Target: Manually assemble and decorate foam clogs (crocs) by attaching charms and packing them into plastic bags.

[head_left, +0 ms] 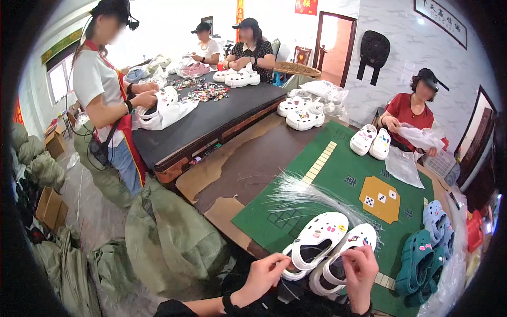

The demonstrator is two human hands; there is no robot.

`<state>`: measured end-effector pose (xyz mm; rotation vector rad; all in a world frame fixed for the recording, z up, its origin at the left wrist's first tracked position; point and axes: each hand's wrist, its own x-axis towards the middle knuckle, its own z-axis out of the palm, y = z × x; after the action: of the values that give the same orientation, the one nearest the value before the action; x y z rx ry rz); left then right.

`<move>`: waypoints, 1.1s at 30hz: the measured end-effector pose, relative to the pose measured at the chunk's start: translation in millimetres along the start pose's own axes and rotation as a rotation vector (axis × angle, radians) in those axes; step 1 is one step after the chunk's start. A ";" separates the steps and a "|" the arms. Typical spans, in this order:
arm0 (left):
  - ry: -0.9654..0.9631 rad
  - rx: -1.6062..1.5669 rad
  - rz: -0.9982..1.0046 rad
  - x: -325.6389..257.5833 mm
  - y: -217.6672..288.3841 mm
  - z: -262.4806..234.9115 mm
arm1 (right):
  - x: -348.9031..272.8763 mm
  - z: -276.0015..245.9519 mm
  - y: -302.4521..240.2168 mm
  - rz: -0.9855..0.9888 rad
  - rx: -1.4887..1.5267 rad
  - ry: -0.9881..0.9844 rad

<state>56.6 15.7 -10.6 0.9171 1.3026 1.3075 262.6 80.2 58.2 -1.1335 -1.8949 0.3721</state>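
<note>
A pair of white clogs with colourful charms stands at the table's near edge: the left clog (323, 232) and the right clog (360, 235). Over their heel straps, my left hand (264, 276) and my right hand (361, 272) are both closed in a pinch. Between the fingers runs a thin clear plastic strand (323, 255), faint against the white shoes. My left fingertips are beside the left clog's heel strap, my right ones above the opening of the right clog. Just beyond the toes lies a loose bundle of clear plastic strands (301, 193).
Green clogs (414, 261) and light blue clogs (436, 222) stand on the right of the green mat (259, 219). Farther off are white clogs (369, 141) and a clear plastic bag (404, 166). Co-workers handle shoes and bags around a dark table (222, 119). Sacks (169, 238) crowd the left floor.
</note>
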 end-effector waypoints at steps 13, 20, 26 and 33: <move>0.007 0.474 1.050 -3.7 32.5 47.0 | -31.0 -28.5 -39.0 -0.161 0.038 -0.144; 0.072 0.319 0.669 3.2 26.3 13.1 | -45.5 -85.7 -28.9 0.055 -0.221 -0.274; 0.145 -0.031 0.325 13.4 40.2 -6.3 | -50.7 -123.0 -19.0 0.262 0.218 -0.398; 0.149 -0.143 0.300 18.1 38.0 -8.0 | -79.5 -118.5 21.9 0.092 1.178 0.039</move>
<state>40.0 36.1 23.1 0.9546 1.1969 1.7078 386.1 6.4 70.6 -0.3945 -1.1981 1.2812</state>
